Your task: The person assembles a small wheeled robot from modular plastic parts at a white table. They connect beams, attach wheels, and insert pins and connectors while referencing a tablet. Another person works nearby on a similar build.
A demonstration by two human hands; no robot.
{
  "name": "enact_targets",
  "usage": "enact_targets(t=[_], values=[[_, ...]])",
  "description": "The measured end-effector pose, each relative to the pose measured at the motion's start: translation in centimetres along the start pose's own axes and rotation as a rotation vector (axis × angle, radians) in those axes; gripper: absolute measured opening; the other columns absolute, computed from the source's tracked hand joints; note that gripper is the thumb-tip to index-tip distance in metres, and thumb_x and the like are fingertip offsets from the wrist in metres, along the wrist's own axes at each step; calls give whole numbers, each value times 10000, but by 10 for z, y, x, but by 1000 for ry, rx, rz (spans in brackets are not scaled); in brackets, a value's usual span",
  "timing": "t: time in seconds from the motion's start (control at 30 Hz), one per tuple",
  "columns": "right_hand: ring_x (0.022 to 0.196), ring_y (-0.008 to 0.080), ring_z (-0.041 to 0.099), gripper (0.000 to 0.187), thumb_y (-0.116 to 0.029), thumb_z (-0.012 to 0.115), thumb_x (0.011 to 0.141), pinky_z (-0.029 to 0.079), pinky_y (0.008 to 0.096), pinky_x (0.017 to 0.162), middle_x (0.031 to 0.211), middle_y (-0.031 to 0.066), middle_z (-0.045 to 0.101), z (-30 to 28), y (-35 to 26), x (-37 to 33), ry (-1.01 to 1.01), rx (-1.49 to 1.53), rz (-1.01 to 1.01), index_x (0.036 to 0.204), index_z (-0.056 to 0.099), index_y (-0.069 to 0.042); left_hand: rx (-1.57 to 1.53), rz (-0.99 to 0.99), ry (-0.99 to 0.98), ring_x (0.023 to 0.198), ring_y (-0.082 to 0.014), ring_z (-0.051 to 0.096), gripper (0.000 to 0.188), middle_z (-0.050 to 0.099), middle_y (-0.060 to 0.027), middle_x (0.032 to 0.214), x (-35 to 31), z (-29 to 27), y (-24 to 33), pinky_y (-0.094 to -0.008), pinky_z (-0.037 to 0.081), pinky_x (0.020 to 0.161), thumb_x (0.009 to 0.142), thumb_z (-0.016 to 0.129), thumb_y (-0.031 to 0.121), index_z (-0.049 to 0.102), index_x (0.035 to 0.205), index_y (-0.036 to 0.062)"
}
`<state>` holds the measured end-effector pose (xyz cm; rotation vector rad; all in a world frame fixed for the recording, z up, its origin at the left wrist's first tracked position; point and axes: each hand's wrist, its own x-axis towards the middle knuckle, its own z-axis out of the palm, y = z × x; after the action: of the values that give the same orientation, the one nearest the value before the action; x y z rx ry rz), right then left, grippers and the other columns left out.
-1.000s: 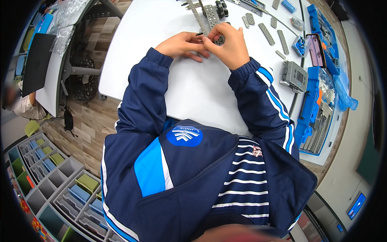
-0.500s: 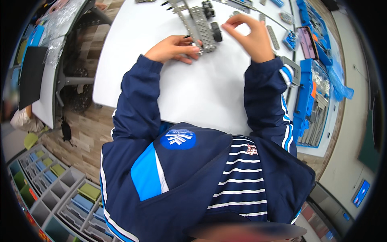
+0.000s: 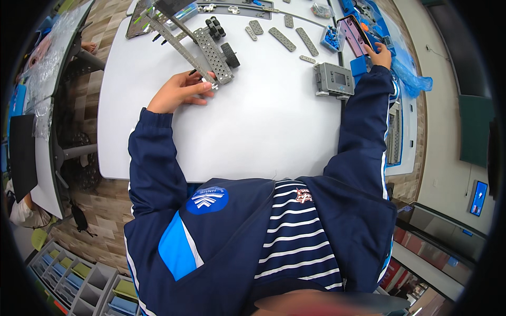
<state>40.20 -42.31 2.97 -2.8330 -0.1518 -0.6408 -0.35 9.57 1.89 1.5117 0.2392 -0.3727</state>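
Note:
A grey perforated building-kit model (image 3: 212, 52) with black wheels stands at the upper left of the white table. My left hand (image 3: 184, 93) is closed on the near end of its long beam, by a small white connector. Over to the right, my right hand (image 3: 380, 56) is stretched out above a blue parts tray (image 3: 359, 66), next to a phone (image 3: 356, 37) with a pink screen. Its fingers are apart and nothing shows in them. Between the hands sits a grey controller box (image 3: 336, 80) with a small screen.
Several loose grey perforated plates (image 3: 282, 39) lie at the back, beside an open box of blue pins (image 3: 331, 39). A tablet (image 3: 138, 20) rests at the far left corner. Blue plastic wrap (image 3: 414, 80) hangs by the right trays. Another table (image 3: 45, 152) stands at left.
My right hand has moved away from the model, out to the blue tray at right. My left hand stays on the model. The view has shifted, bringing the controller box into full sight.

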Motion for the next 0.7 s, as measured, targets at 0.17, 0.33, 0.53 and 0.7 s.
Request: enact_targets(t=[0.17, 0.33, 0.53, 0.7], values=[[1003, 295, 681, 654, -493, 846, 654, 514, 388, 900, 1086, 166, 707, 32, 1, 16, -131, 100, 50, 1143, 708, -82, -23, -16, -7, 1011, -185, 647, 516, 581, -91, 1278, 0, 0, 2, -279, 574, 802, 928, 666, 261, 532, 1350, -5], [928, 264, 713, 499, -399, 822, 686, 526, 357, 873, 993, 115, 744, 37, -5, 15, -95, 70, 115, 1064, 745, -83, -15, -25, -15, 1012, -193, 652, 507, 576, -87, 1290, -1, -1, 4, -288, 578, 794, 932, 657, 237, 521, 1362, 6], [955, 279, 709, 431, -335, 753, 727, 521, 363, 892, 1028, 116, 741, 41, 4, 19, -109, 125, 93, 1102, 746, -123, -23, -37, -3, 1027, -204, 653, 503, 574, -86, 1295, -1, 0, 5, -294, 577, 800, 939, 641, 217, 504, 1376, 9], [1056, 296, 680, 533, -305, 724, 753, 498, 371, 937, 1126, 133, 715, 43, 6, 16, -105, 133, -15, 1262, 663, -159, -11, -40, -5, 1032, -200, 650, 505, 572, -88, 1297, -1, 0, 6, -294, 573, 805, 939, 640, 219, 504, 1379, 12]])
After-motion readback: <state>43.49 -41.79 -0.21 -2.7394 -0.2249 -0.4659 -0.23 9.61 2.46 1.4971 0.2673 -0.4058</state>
